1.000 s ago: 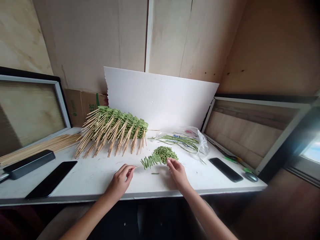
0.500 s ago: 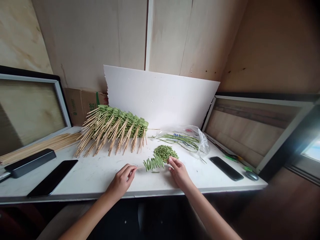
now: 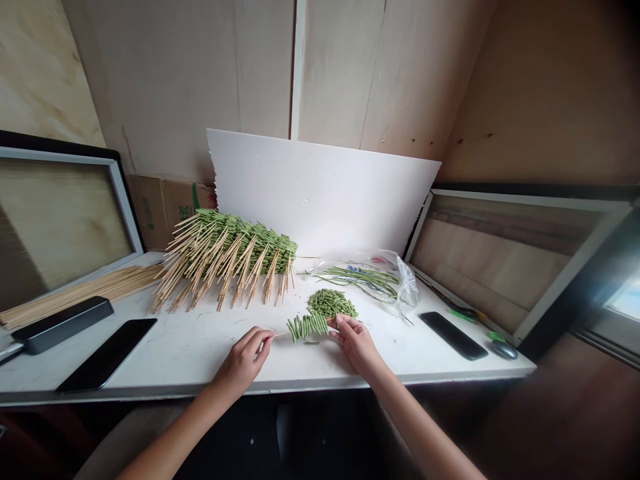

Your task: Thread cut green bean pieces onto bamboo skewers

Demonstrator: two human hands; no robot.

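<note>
Our left hand (image 3: 245,357), fingertips together, pinches one end of a stick (image 3: 281,333); our right hand (image 3: 355,340), thumb and forefinger together, pinches its other end. Between them, over the table (image 3: 200,347), we list one row of green bean pieces (image 3: 307,327), threaded crosswise, side by side. Just behind: one heap of loose pieces (image 3: 331,302). Left: one stack of filled skewers (image 3: 240,243), one bundle of bare sticks (image 3: 90,290), one black phone (image 3: 107,353). Right: one clear plastic bag (image 3: 407,287) with long green stems (image 3: 355,277), partly inside; one mouse (image 3: 504,350).
</note>
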